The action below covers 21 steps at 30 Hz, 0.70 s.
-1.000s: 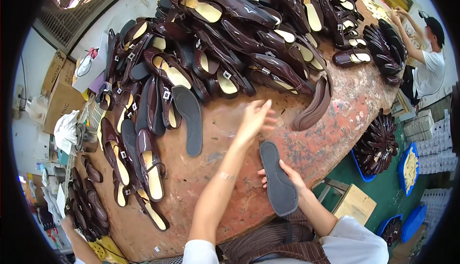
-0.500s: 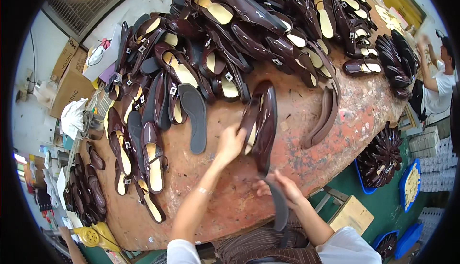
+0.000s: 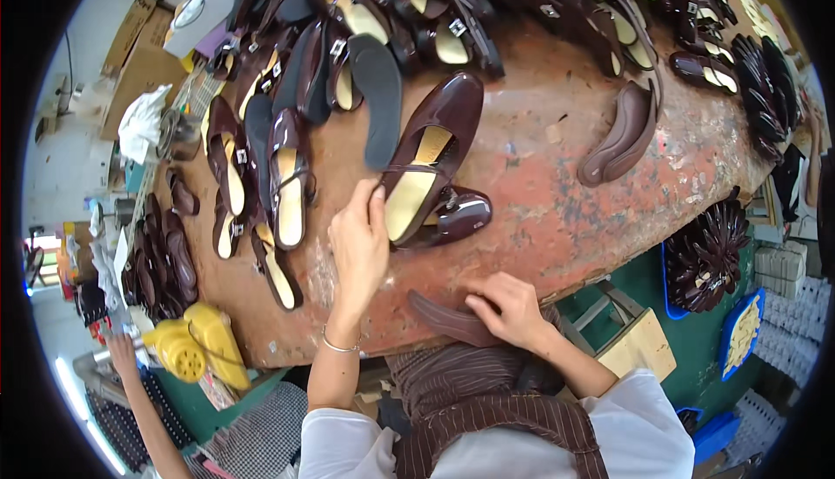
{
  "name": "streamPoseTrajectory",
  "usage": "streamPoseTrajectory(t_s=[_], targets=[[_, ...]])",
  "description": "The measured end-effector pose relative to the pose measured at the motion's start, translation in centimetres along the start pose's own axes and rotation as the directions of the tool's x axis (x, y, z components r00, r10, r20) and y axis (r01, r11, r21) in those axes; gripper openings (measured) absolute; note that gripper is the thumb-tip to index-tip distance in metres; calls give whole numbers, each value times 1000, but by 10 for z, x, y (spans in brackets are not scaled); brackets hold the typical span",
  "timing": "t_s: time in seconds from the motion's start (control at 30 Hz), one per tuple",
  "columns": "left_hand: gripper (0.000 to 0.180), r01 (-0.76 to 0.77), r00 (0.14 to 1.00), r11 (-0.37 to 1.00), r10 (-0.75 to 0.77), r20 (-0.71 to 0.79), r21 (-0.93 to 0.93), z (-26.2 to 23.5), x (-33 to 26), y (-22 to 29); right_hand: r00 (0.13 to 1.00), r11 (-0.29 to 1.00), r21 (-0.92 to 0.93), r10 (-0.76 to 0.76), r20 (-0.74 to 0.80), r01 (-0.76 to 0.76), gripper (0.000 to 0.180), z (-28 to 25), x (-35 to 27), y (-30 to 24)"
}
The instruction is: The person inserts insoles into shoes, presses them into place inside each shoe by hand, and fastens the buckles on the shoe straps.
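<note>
My left hand point(image 3: 358, 240) is closed on the heel-side edge of a glossy burgundy shoe point(image 3: 448, 113). The shoe's pale yellow insole faces up and a thin strap crosses its opening. Partly beneath it, a second burgundy shoe point(image 3: 470, 211) lies with its toe to the right. At the near table edge my right hand point(image 3: 513, 312) grips one end of a curved dark brown shoe sole point(image 3: 448, 318), thumb and fingers around it. A flat dark grey sole point(image 3: 377, 100) lies just beyond my left hand, touching or close to the held shoe.
A heap of burgundy shoes point(image 3: 357, 9) covers the far table. Brown curved soles point(image 3: 622, 135) rest on the worn red tabletop point(image 3: 531, 218) at right. A yellow machine point(image 3: 196, 348) stands at the near left, beside another person's arm point(image 3: 143, 401). Blue trays point(image 3: 742, 335) sit on the floor at right.
The held shoe has turned so its insole faces up, and a second shoe shows under it. The sole in my right hand has swung from hanging downward to pointing left over the table edge.
</note>
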<state>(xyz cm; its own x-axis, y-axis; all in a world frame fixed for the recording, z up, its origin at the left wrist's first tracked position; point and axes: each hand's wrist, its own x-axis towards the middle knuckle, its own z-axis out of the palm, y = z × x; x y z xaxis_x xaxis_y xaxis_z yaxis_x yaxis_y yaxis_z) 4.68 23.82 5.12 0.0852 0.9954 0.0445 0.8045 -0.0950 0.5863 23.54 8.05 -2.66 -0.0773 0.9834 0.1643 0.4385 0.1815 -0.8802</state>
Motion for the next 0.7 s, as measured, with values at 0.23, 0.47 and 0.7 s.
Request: streamPoseTrajectory(t_s=[0.23, 0.47, 0.7], targets=[[25, 147, 966, 645, -256, -30, -750, 14, -22, -66, 905, 974, -109, -140, 401, 199, 35, 26, -51, -31], [37, 123, 834, 389, -539, -118, -913, -38, 4, -93, 965, 987, -8, 160, 206, -162, 17, 22, -49, -44], [35, -24, 652, 1000, 14, -758, -2, -48, 18, -131, 957, 931, -223, 270, -109, -288, 40, -28, 1, -24]])
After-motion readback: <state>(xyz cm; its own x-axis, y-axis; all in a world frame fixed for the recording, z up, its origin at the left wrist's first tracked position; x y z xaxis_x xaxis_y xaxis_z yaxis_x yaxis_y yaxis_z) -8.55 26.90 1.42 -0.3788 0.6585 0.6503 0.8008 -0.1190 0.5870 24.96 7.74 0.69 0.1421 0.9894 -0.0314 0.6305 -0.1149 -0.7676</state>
